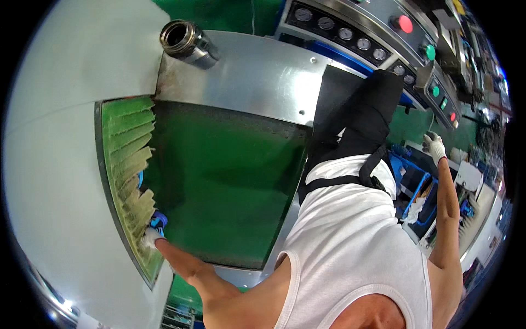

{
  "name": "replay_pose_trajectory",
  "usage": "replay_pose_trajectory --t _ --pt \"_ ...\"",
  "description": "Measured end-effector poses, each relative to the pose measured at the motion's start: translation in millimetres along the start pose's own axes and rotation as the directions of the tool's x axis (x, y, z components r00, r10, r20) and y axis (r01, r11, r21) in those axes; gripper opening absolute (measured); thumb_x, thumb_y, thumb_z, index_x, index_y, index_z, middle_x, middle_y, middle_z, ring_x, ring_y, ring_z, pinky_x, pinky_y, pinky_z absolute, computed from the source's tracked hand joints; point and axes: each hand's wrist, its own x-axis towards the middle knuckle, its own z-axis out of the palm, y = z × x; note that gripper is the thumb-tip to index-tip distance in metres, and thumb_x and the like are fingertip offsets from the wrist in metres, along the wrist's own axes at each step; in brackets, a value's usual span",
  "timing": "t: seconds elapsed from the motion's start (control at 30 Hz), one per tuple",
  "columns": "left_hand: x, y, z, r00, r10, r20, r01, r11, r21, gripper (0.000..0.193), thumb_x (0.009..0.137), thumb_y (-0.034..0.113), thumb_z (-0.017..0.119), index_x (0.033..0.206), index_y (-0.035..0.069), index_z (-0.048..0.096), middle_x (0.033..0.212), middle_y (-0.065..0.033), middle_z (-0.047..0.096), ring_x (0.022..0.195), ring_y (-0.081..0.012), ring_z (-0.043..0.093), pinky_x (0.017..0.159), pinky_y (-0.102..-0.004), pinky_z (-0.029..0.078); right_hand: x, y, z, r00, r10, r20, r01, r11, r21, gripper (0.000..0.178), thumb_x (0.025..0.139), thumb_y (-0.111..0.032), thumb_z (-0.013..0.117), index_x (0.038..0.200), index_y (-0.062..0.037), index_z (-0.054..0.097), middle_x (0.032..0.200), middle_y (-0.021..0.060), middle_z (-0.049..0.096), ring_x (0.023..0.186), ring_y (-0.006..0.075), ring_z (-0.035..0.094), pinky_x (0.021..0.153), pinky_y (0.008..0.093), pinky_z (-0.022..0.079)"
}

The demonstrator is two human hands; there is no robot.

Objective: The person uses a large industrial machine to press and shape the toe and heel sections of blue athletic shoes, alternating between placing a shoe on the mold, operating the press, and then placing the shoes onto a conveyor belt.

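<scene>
My left hand (150, 238), in a white glove, reaches to the lower end of a fringe of yellow-green strips (127, 164) that hangs in an opening of a white machine housing. Right beside its fingers is a blue and black object (158, 221), too small to name. The strips hide part of the hand, so its grip does not show. Off to the right, with the arm stretched out, my right hand (434, 147) wears a white glove with greyish fingertips. Its fingers are partly spread and nothing shows in them. Another blue bit (141, 179) peeks out between the strips.
An open-mouthed dark metal bottle (189, 45) stands on a steel ledge (246, 74) beyond a green flat surface (230, 181). A panel with gauges (345, 34) and coloured push buttons (404, 24) lies ahead. Blue bins (410, 181) stand at my right.
</scene>
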Motion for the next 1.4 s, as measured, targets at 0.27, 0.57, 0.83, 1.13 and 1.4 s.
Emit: replay_pose_trajectory --t 0.27,0.57,0.83,1.13,1.4 --pt "-25.2 -20.5 -9.1 0.988 0.12 0.096 -0.15 0.894 0.421 0.049 0.106 0.042 0.046 0.126 0.006 0.073 0.128 -0.0211 0.07 0.118 -0.0401 0.068 0.097 -0.058 0.056 -49.3 113.0 -55.4 0.992 0.118 -0.047 -0.112 0.987 0.113 0.044 0.098 -0.033 0.075 0.131 -0.0046 0.069 0.091 0.0111 0.074 0.073 0.0241 0.073 0.063 0.0409 0.059" --pt "-163.1 34.7 -40.5 0.592 0.767 0.249 -0.804 0.581 0.122 0.04 0.11 0.032 0.048 0.103 0.001 0.072 0.107 -0.0226 0.067 0.102 -0.0427 0.065 0.088 -0.0551 0.052 -63.5 27.1 48.3 0.997 -0.074 0.035 0.081 0.952 -0.294 0.054 0.098 -0.037 0.073 0.142 -0.0077 0.064 0.132 0.0176 0.072 0.121 0.0329 0.07 0.102 0.0414 0.056" --pt "-378.0 142.7 -75.5 0.099 0.989 0.112 -0.826 0.145 -0.545 0.04 0.093 0.02 0.078 0.129 0.008 0.068 0.128 -0.0195 0.06 0.12 -0.0407 0.057 0.103 -0.0518 0.048 -100.0 -127.4 51.8 0.856 -0.511 0.08 0.516 0.839 -0.171 0.053 0.102 -0.023 0.069 0.149 -0.0024 0.057 0.141 0.0199 0.067 0.13 0.0297 0.067 0.108 0.0394 0.053" --pt "-471.7 263.8 -169.5 -0.31 0.946 -0.089 -0.623 -0.273 -0.733 0.015 0.086 0.012 0.083 0.095 0.005 0.073 0.097 -0.016 0.07 0.093 -0.0366 0.068 0.082 -0.047 0.055 -226.0 -264.9 104.5 0.388 -0.912 0.131 0.889 0.408 0.206 0.062 0.09 -0.023 0.077 0.143 0.0037 0.059 0.14 0.0236 0.065 0.129 0.0363 0.066 0.109 0.0437 0.053" --pt "-687.4 322.4 -296.9 -0.667 0.508 -0.544 0.023 -0.717 -0.697 0.034 0.075 0.003 0.089 0.104 0.009 0.073 0.103 -0.0131 0.071 0.091 -0.0329 0.069 0.081 -0.0425 0.057 -226.2 -269.6 91.0 0.478 -0.861 -0.173 0.877 0.461 0.134 0.045 0.084 -0.024 0.076 0.123 -0.0054 0.064 0.107 0.0178 0.071 0.1 0.0369 0.072 0.089 0.044 0.059"
